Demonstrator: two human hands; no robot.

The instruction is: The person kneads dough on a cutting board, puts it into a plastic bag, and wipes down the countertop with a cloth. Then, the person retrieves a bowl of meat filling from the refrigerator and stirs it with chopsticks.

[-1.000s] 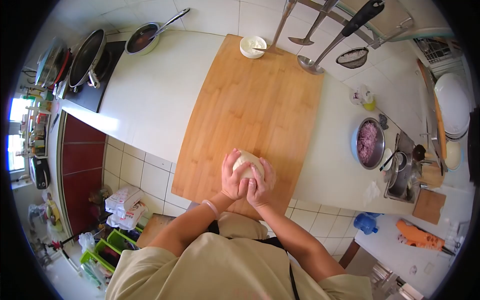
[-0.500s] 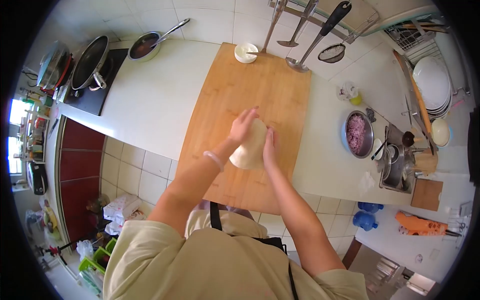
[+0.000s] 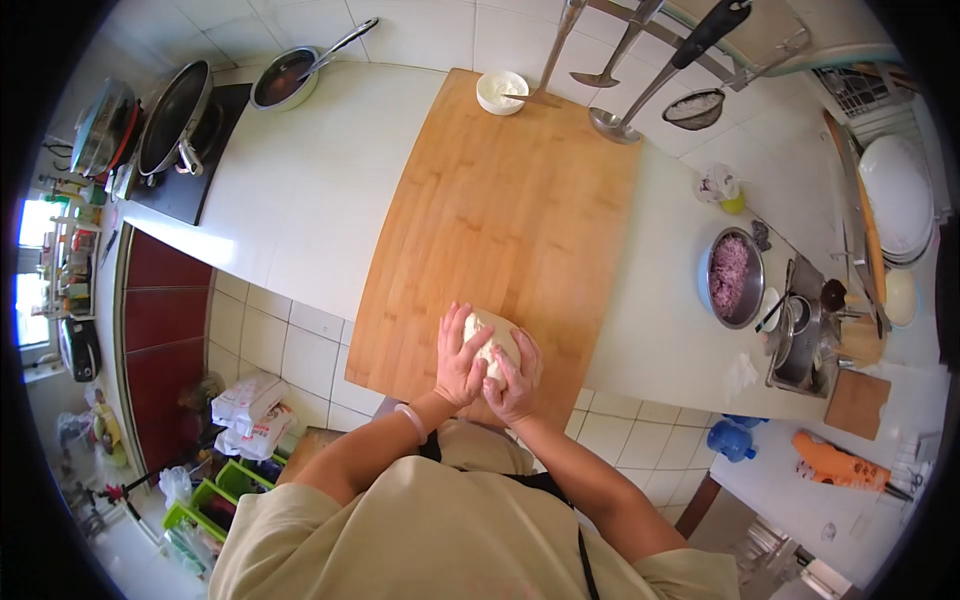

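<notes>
Your left hand (image 3: 462,365) and right hand (image 3: 515,375) are close together, fingers spread and curved, pressing on a pale, smooth-skinned lump of dough (image 3: 490,338) that lies between them at the near end of a broad wooden board (image 3: 510,210) with a fine, warm brown grain. The dough is rounded and thick, creamy white, with an uneven, creased patch showing between your fingers, while its underside is hidden from you. At the board's far edge you have a small round white bowl (image 3: 501,92) holding something white, and to the right, on the smooth white counter (image 3: 650,290), a shiny metal bowl (image 3: 757,295) of finely chopped, purplish-pink pieces (image 3: 729,272).
</notes>
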